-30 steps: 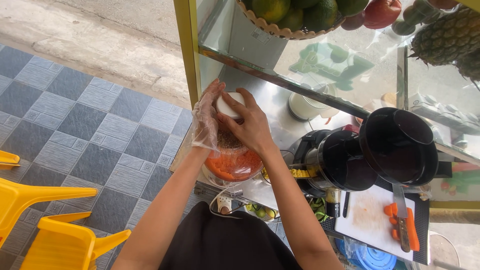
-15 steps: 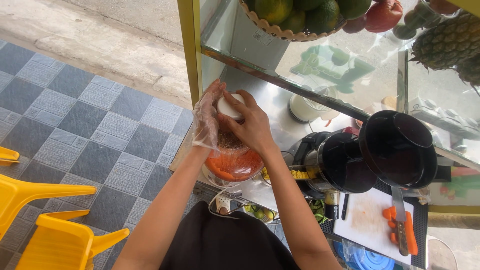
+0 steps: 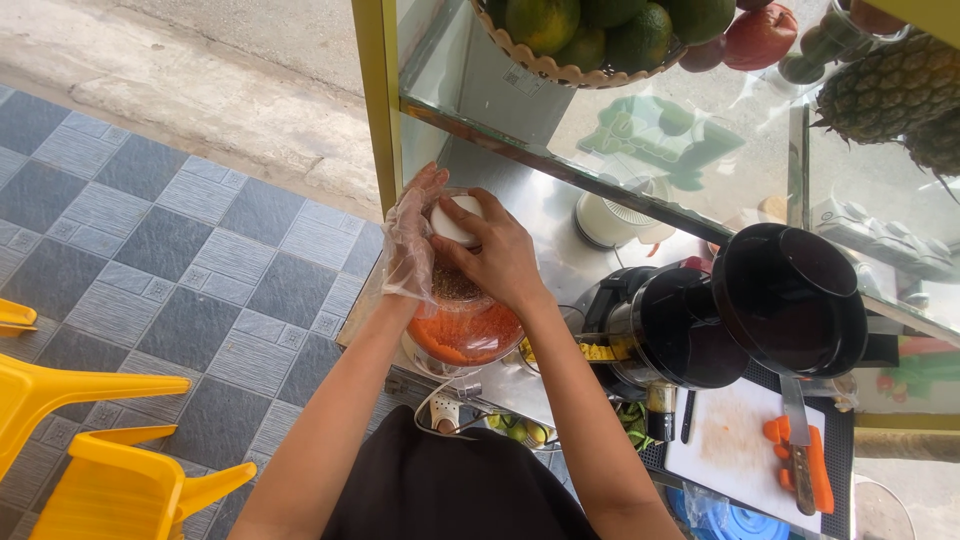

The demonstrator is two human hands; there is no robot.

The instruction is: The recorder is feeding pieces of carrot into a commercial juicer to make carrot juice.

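little change from half a second back: my right hand (image 3: 497, 255) still clamps the white cap (image 3: 455, 220); gloved left hand (image 3: 412, 235) still cupped round the clear container (image 3: 462, 325) of orange pulp.

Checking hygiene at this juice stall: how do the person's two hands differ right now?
The left hand wears a loose clear plastic glove; the right hand is bare. The left hand lies against the far side of the white juicer part, while the right hand's fingers grip it from the near side. Both are on that part, above the container of orange pulp.
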